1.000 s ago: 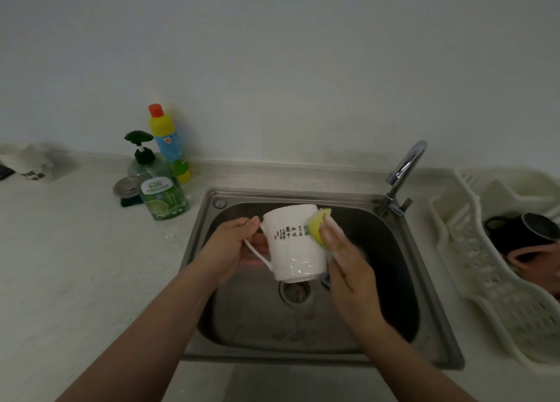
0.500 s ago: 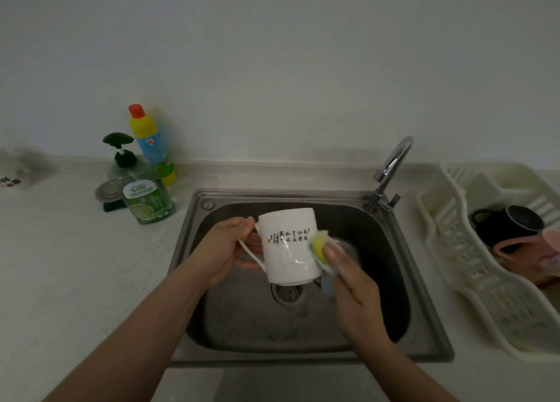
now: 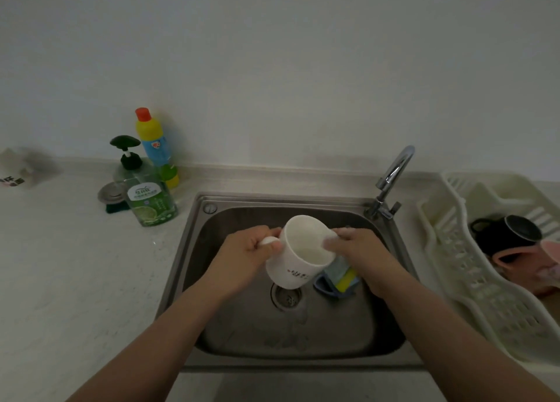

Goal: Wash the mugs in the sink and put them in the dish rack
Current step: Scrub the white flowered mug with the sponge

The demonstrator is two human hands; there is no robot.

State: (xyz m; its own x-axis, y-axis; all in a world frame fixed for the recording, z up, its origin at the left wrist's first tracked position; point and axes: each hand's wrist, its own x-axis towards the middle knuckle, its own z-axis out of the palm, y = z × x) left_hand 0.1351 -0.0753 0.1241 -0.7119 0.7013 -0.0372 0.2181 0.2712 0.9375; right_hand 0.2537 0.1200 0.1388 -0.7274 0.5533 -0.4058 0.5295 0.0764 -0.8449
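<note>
Over the steel sink (image 3: 274, 200) I hold a white mug (image 3: 295, 268) with black writing, tilted so its opening faces me. My left hand (image 3: 248, 251) grips its handle. My right hand (image 3: 362, 248) holds the rim on the right side. A yellow and blue sponge (image 3: 344, 276) lies below my right hand on a blue mug (image 3: 325, 288) resting in the basin. The white dish rack (image 3: 472, 283) at the right holds a black mug (image 3: 512, 235) and a pink mug (image 3: 530, 260).
A chrome faucet (image 3: 394, 171) rises at the sink's back right corner. At the back left of the counter stand a green soap pump bottle (image 3: 150, 201), a yellow and blue bottle (image 3: 154, 147) and a metal drain stopper (image 3: 112, 191). The drain (image 3: 286, 298) lies under the mug.
The white mug has been tipped from upright so its opening faces me. My right hand let go of the sponge, which now lies on the blue mug, and moved to the rim.
</note>
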